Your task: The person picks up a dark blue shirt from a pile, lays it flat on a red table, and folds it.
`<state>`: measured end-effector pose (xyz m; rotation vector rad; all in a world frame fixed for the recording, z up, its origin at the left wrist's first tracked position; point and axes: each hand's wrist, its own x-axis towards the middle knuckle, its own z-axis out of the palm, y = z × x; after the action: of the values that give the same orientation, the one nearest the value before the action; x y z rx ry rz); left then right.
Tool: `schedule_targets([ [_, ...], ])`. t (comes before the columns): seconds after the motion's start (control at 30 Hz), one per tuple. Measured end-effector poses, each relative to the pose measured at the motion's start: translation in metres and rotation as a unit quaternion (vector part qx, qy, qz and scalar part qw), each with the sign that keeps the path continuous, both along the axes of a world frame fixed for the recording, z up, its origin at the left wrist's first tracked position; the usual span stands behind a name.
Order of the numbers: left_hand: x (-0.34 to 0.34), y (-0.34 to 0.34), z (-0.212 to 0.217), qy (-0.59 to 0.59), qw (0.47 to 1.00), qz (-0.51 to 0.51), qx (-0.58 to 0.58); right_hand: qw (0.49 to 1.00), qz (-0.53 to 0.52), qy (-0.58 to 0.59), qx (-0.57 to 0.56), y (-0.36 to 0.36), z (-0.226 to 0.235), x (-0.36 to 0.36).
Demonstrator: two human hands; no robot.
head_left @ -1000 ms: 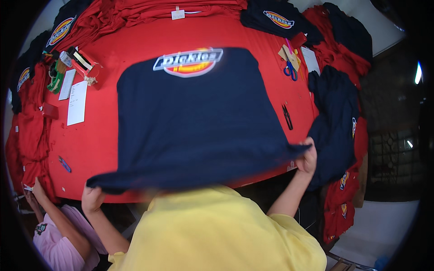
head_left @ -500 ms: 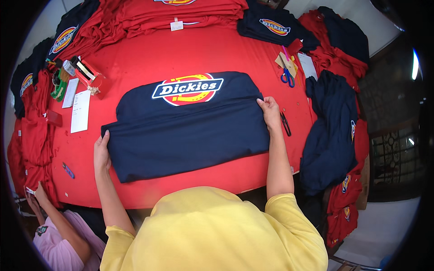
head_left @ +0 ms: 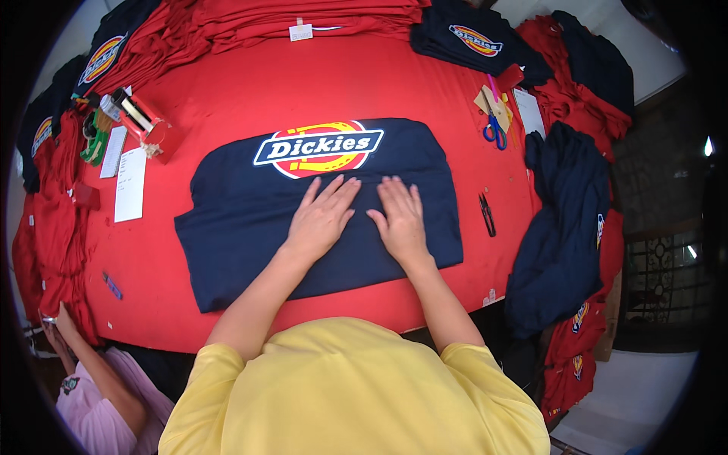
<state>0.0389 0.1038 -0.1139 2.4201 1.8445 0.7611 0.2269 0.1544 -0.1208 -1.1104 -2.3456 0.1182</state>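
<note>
A folded navy garment (head_left: 250, 250) with a red, yellow and white printed emblem at its upper part lies in front of me on a red cloth-covered table (head_left: 318, 83). My left hand (head_left: 324, 216) rests flat on its middle, fingers extended just below the emblem. Close to its right, my right hand (head_left: 398, 220) also lies flat on the fabric with the fingers stretched out. Neither hand grips anything. A fold edge runs across the garment near my fingertips.
Black thread snips (head_left: 486, 215) lie right of the garment, blue-handled scissors (head_left: 494, 133) farther back. Paper sheets (head_left: 130, 184) and a red box of tools (head_left: 155, 136) sit left. Red garments (head_left: 318, 15) and a crumpled navy garment (head_left: 565, 220) line the edges. A co-worker's hand (head_left: 67, 322) is lower left.
Both hands have let go of the garment's left and right side edges and moved inward to lie flat on its middle. The garment stays in nearly the same place.
</note>
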Motion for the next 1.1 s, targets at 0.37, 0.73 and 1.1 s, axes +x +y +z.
schedule_targets([
  [0.37,-0.011,0.004,0.019,0.02,0.988,0.033,-0.15,0.968,-0.198,-0.094,-0.12,0.025,0.002,0.05],
  [0.73,0.039,0.036,0.027,-0.044,0.998,-0.053,0.007,0.892,-0.194,0.359,-0.193,0.041,0.013,0.075],
  [1.1,0.071,0.052,0.002,0.04,0.991,-0.115,-0.061,0.905,-0.361,0.132,-0.183,0.091,0.008,0.074],
])
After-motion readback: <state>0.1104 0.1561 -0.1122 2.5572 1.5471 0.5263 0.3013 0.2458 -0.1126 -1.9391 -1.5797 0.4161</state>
